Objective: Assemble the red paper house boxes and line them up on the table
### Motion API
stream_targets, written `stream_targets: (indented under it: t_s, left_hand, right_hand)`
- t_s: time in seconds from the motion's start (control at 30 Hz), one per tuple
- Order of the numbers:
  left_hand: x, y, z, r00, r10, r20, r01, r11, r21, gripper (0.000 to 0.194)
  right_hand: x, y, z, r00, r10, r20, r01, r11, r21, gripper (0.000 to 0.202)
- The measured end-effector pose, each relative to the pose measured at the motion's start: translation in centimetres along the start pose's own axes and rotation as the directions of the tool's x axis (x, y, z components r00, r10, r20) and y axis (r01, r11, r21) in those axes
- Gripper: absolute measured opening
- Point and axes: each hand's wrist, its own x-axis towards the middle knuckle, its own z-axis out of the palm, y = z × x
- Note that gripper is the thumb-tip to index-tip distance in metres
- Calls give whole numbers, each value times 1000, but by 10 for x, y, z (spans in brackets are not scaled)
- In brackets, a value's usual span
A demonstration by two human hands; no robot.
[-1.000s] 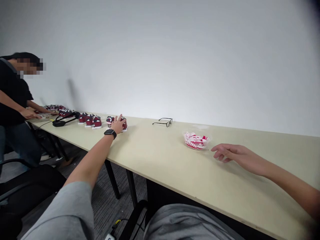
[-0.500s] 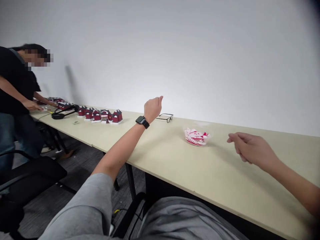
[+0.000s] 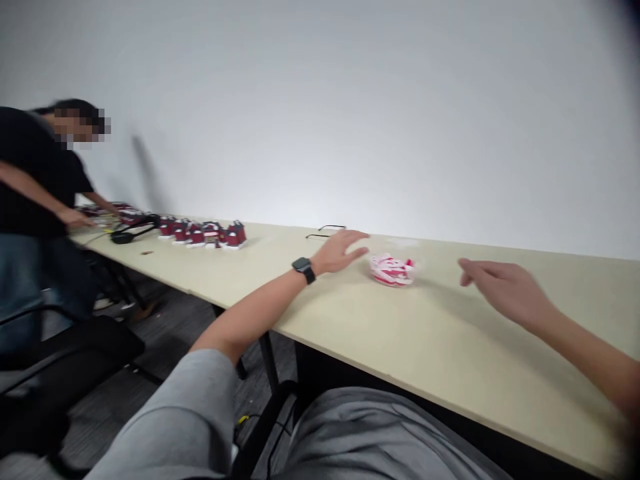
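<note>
A clear plastic bowl (image 3: pixel 395 270) stands on the table, filled with white and red pieces too blurred to tell apart. My left hand (image 3: pixel 341 252), wearing a black watch, reaches in from the left. Its thumb and fingers are spread just beside the bowl's rim, and it holds nothing. To the right of the bowl, apart from it, my right hand (image 3: pixel 507 287) hovers over the table. Its fingers are loosely curled together, and nothing shows in them. Behind my left hand lies a pair of eyeglasses (image 3: pixel 332 228), its lenses hidden by the hand.
Several small dark red houses with white bases (image 3: pixel 203 233) stand in a row along the long table (image 3: pixel 350 320). Black headphones (image 3: pixel 131 233) lie left of them. Farther left, a person in black (image 3: pixel 45 173) bends over the table. A black chair (image 3: pixel 95 360) stands at lower left.
My left hand has come down and right, from a raised fist with the thumb out to spread fingers beside the bowl. My right hand stays nearly in place. The view has shifted slightly.
</note>
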Motion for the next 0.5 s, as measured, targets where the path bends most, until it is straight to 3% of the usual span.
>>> stream_targets:
  t_s: [0.13,0.2,0.5]
  left_hand:
    - [-1,15,16,975,41,221,-38,999,-19,57]
    - [-1,19,24,965,36,261,-30,999,-29,57]
    - [4,8,39,986,66,155,-66,998,-2,29]
  right_hand:
    - [9,12,4,999,36,20,-36,999,-14,57]
    - [10,15,4,999,37,37,-37,999,0,57]
    - [9,13,3,999,46,28,-46,999,23,56]
